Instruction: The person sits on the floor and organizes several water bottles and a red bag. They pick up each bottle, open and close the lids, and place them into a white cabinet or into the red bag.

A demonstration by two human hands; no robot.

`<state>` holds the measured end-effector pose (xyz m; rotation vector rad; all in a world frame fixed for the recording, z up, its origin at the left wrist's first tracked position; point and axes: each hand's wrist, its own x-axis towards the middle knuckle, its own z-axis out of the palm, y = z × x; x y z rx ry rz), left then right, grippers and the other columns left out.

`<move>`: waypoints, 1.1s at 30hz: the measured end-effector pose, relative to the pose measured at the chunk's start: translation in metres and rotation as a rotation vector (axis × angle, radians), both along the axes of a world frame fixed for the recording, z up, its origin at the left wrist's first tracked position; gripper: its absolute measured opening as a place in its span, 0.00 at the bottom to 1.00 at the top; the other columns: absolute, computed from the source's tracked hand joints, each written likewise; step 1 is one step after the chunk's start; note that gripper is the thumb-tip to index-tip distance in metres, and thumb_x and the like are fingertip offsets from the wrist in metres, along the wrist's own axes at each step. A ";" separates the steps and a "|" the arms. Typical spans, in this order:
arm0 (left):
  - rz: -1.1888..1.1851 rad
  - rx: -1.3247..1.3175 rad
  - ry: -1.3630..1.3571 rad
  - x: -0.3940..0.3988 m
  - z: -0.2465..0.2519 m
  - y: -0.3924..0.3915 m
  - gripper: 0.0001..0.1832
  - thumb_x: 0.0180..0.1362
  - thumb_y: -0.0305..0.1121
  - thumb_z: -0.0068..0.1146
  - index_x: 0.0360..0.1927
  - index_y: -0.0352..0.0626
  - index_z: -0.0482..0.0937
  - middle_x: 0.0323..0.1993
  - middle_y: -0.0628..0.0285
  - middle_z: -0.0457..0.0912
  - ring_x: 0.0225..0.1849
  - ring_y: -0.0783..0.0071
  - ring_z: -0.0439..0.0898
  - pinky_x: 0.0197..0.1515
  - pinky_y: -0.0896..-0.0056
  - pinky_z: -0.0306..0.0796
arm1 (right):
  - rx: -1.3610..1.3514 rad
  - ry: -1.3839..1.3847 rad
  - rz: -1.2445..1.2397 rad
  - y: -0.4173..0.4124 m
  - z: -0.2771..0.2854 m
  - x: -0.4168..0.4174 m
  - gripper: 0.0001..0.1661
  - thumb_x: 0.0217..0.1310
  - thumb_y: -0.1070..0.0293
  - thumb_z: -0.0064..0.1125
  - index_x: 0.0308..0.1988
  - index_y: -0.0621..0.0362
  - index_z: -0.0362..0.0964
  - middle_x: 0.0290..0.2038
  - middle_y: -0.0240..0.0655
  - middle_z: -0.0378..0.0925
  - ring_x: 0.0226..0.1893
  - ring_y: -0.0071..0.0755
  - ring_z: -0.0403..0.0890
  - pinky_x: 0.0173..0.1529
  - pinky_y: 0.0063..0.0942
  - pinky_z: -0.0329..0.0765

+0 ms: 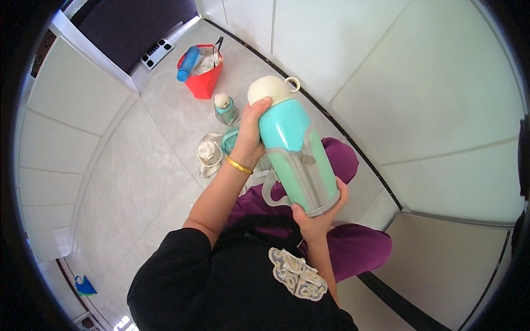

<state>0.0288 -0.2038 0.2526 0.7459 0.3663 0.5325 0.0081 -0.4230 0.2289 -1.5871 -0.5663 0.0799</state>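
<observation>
A large turquoise bottle (285, 124) with a cream cap and a ring is held tilted in front of me. A pale green zipped sleeve with grey trim covers its lower part, and a grey strap hangs at its side. My left hand (252, 128), below a gold bracelet, grips the bottle near the cap, thumb on the cap's edge. My right hand (316, 215) supports its base. Past my left hand, a smaller turquoise bottle (226, 108), a white-lidded bottle with a strap (209, 151) and a teal item (230, 140), partly hidden, stand on the floor.
A red bag (205, 82) holds a blue bottle (189, 64) and crumpled white material. A white and black device (157, 53) lies farther off by a dark panel. A white wall (372, 82) runs along the right. A small blue bag (85, 285) is at the lower left.
</observation>
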 end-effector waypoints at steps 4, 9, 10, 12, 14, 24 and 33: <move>0.053 -0.034 0.063 -0.002 0.006 0.004 0.28 0.55 0.46 0.55 0.53 0.36 0.68 0.43 0.53 0.77 0.42 0.65 0.78 0.45 0.66 0.75 | -0.163 -0.324 -0.049 -0.008 0.003 0.003 0.56 0.32 0.65 0.73 0.58 0.53 0.44 0.57 0.52 0.52 0.57 0.50 0.59 0.59 0.46 0.60; 0.115 -0.106 0.074 -0.002 0.013 0.012 0.27 0.55 0.46 0.55 0.52 0.37 0.69 0.41 0.54 0.77 0.39 0.66 0.79 0.42 0.65 0.76 | -0.264 -0.558 -0.066 -0.017 0.008 0.007 0.58 0.31 0.65 0.73 0.60 0.53 0.43 0.59 0.53 0.52 0.59 0.54 0.58 0.59 0.48 0.60; 0.121 -0.122 0.075 -0.001 0.014 0.013 0.27 0.55 0.46 0.56 0.52 0.37 0.69 0.41 0.54 0.77 0.39 0.66 0.79 0.42 0.65 0.76 | -0.268 -0.571 -0.063 -0.018 0.008 0.007 0.58 0.30 0.65 0.73 0.60 0.53 0.43 0.59 0.53 0.52 0.59 0.54 0.58 0.58 0.48 0.60; 0.123 -0.143 0.078 0.001 0.012 0.014 0.27 0.55 0.46 0.56 0.52 0.37 0.69 0.41 0.54 0.77 0.39 0.65 0.79 0.41 0.65 0.76 | -0.285 -0.593 -0.067 -0.020 0.009 0.006 0.58 0.30 0.66 0.73 0.60 0.52 0.43 0.59 0.54 0.52 0.59 0.55 0.58 0.57 0.49 0.61; 0.116 -0.148 0.069 0.002 0.008 0.015 0.27 0.54 0.46 0.56 0.51 0.37 0.69 0.40 0.53 0.77 0.39 0.65 0.79 0.41 0.64 0.76 | -0.311 -0.608 -0.077 -0.023 0.009 0.005 0.58 0.30 0.66 0.73 0.60 0.52 0.43 0.58 0.54 0.52 0.58 0.54 0.58 0.56 0.49 0.62; 0.169 -0.355 -0.118 -0.011 -0.013 0.079 0.28 0.57 0.53 0.49 0.49 0.38 0.72 0.42 0.53 0.78 0.44 0.60 0.78 0.50 0.57 0.74 | 0.124 0.143 -0.099 -0.059 0.005 0.003 0.62 0.35 0.52 0.72 0.65 0.56 0.41 0.59 0.43 0.54 0.59 0.41 0.62 0.60 0.39 0.64; 0.041 -0.489 -0.165 -0.016 -0.052 0.063 0.26 0.60 0.56 0.43 0.47 0.45 0.76 0.43 0.56 0.80 0.41 0.60 0.80 0.47 0.58 0.75 | 0.263 0.363 -0.053 -0.043 0.001 0.011 0.69 0.34 0.45 0.72 0.67 0.57 0.37 0.57 0.41 0.59 0.57 0.42 0.65 0.60 0.39 0.63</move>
